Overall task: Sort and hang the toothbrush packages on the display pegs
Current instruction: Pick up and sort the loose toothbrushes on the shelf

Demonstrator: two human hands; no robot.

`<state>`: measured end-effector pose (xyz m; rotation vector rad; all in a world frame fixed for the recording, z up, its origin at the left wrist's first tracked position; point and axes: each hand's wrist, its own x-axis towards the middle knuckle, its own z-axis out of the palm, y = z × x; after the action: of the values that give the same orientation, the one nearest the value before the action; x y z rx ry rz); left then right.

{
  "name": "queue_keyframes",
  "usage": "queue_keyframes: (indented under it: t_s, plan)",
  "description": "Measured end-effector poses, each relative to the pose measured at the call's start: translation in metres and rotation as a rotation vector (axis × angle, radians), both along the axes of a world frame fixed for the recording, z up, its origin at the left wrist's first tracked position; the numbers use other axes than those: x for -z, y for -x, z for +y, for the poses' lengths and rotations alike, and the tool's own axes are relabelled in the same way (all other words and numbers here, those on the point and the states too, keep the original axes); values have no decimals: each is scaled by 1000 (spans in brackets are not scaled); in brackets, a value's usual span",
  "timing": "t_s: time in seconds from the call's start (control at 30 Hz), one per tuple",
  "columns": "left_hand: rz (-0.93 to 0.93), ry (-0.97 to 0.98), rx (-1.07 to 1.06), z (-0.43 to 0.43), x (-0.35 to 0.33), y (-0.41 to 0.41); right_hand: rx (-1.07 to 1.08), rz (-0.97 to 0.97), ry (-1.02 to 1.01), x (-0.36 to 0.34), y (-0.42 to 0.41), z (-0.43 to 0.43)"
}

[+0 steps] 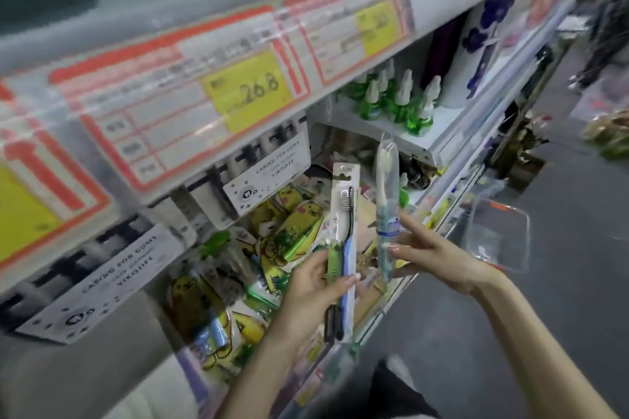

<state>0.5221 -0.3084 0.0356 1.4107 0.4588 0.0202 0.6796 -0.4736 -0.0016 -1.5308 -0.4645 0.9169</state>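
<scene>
1. Your left hand (316, 292) is curled round the lower half of the carded toothbrush pack (343, 241), with the thumb across its front. The pack stands nearly upright at about 6 o'clock from the middle of the view.
2. Your right hand (432, 248), at 4 o'clock, pinches the clear-sleeve toothbrush (386, 201) between the thumb and almost straight fingers. The sleeve stands upright at 3 o'clock of the carded pack, near it but apart.
3. The two are different kinds, so this looks like the sorting step. Keep them separate and pick a row for each.
4. Hang one at a time. Grip low so the 12 o'clock end stays free, and bring that end square to the peg.
5. The pegs themselves are hard to make out. At 10 o'clock, black-and-white packs (265, 163) hang under the shelf edge, but you cannot tell whether a free peg is there.
6. The heap of yellow packages (296, 224) behind your hands hides the back panel.
7. No hang hole shows on the sleeve, and the print on both packs is too blurred to read.
</scene>
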Motion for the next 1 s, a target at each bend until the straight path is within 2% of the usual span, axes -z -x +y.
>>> queue_keyframes:
  t_s: [0.13,0.3,0.37,0.47,0.57,0.67,0.77,1.0]
  plan:
    - [-73,-78,16,-6,-5,-35,-70,6,-49,-3,-34,4]
    - [-111,-189,-130,-10,5,-87,-210,-27,-76,-7,-98,7]
    - [-108,-198,-190,-13,3,-108,-317,-97,-111,-15,-126,10]
    - [-163,-264,-311,-21,0,-143,-407,-187,-147,-31,-165,17]
    - [-246,-326,-518,-29,4,-168,-497,-220,-197,-33,-194,23]
    - [-310,-339,-637,-39,-2,-183,-610,-241,-245,-35,-206,26]
    - [-320,-451,-767,-44,-1,-189,-718,-319,-274,-33,-206,30]
    - [-366,-536,-925,-56,-4,-182,-652,-449,-351,-35,-203,41]
